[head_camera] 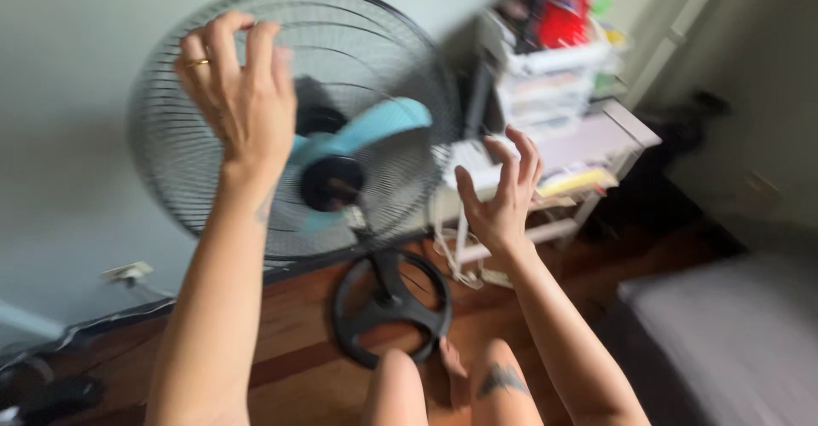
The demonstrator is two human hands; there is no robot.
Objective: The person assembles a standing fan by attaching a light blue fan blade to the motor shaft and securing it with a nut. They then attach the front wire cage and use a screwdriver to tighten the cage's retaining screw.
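A standing fan [375,68] with a dark wire cage and pale blue blades [375,123] faces me, on a round black base [392,307]. My left hand [243,94] is raised in front of the upper left of the cage, fingers curled, a ring on one finger; whether it touches the wires is unclear from the blur. My right hand [503,196] is held up beside the cage's right edge, fingers spread, holding nothing. My knees [452,388] show at the bottom.
A small white shelf table [588,136] piled with papers and a drawer unit with red items [554,43] stands right of the fan. A grey mattress [733,332] lies at the lower right. Wooden floor [307,324] and cables at the left.
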